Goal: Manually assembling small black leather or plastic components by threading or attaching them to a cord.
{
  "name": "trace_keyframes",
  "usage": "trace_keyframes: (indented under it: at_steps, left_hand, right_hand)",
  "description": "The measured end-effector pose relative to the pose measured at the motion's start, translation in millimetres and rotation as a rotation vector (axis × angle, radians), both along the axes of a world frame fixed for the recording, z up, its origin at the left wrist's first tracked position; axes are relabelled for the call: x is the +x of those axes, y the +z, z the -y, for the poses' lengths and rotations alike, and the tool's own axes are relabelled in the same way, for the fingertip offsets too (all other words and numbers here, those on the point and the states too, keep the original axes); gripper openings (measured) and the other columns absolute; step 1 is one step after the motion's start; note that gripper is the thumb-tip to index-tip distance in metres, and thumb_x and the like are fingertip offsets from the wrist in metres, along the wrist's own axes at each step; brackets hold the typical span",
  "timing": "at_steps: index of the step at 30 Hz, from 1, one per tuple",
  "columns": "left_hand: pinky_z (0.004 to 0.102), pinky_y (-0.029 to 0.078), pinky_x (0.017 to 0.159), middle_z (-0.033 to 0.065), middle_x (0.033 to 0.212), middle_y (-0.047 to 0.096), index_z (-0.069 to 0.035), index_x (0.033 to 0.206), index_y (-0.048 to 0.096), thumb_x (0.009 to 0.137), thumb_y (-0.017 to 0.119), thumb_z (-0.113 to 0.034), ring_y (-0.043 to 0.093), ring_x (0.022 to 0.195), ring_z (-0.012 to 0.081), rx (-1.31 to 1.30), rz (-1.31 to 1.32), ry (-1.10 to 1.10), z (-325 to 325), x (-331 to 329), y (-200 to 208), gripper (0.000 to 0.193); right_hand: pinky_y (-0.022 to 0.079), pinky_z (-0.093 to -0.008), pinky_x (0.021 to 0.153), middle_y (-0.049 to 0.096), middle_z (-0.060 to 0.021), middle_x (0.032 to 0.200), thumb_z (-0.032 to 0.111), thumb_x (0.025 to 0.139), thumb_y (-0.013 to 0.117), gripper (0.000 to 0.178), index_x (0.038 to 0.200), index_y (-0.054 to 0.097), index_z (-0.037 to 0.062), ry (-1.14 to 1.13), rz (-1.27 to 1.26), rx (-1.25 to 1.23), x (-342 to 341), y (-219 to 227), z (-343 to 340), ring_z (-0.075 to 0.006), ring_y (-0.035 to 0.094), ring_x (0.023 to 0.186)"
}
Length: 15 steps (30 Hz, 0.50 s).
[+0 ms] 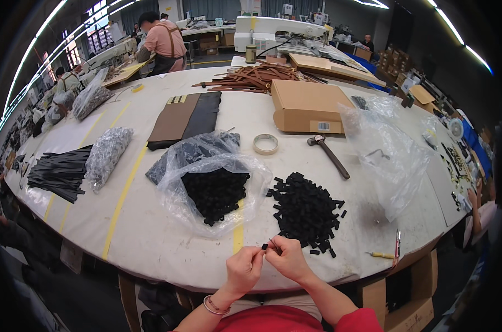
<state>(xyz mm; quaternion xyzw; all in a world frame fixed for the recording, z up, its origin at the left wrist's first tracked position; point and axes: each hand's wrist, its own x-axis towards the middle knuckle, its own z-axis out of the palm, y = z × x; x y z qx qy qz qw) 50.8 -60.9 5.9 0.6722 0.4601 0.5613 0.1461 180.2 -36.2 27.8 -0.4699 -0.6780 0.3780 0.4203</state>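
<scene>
The left hand (245, 270) is pinching a small black tab (265, 247), the right hand (287, 259) has a grip I cannot tell, and a slip could be losing it among the loose black pile (305, 213).

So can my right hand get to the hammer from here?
Probably yes, with a stretch: only the low pile of black pieces sits between your right hand and the hammer, which lies uncovered. Its fingertips are busy at a small black piece, though.

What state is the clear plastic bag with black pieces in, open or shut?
Open: the plastic bag gapes at its mouth, exposing black pieces inside.
</scene>
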Motion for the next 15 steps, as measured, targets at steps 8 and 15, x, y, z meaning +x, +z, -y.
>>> trace_keyframes:
  at_steps: [8, 15]
  left_hand:
    - [0.0231, 0.041, 0.042, 0.0065, 0.06, 0.052, -0.002, 0.074, 0.05, 0.076, 0.055, -0.002, 0.05, 0.045, 0.0133, -0.244, 0.405, -0.118, 5, 2, 2, 0.005]
    - [0.0222, 0.036, 0.037, 0.0029, 0.056, 0.049, -0.003, 0.076, 0.05, 0.082, 0.049, -0.011, 0.044, 0.041, 0.0097, -0.9, 1.054, -0.436, -1, -10, 6, 0.01]
  right_hand:
    - [0.035, -0.0232, 0.04, 0.048, -0.0062, 0.051, 0.004, 0.067, 0.056, 0.008, 0.064, 0.051, -0.0007, -0.037, 0.063, 0.133, -8, 2, 4, -0.0091, 0.043, 0.043]
    - [0.04, -0.0278, 0.039, 0.053, -0.0071, 0.058, 0.004, 0.061, 0.06, 0.007, 0.064, 0.054, 0.0055, 0.01, 0.418, 0.543, -6, 1, 8, -0.0221, 0.052, 0.045]
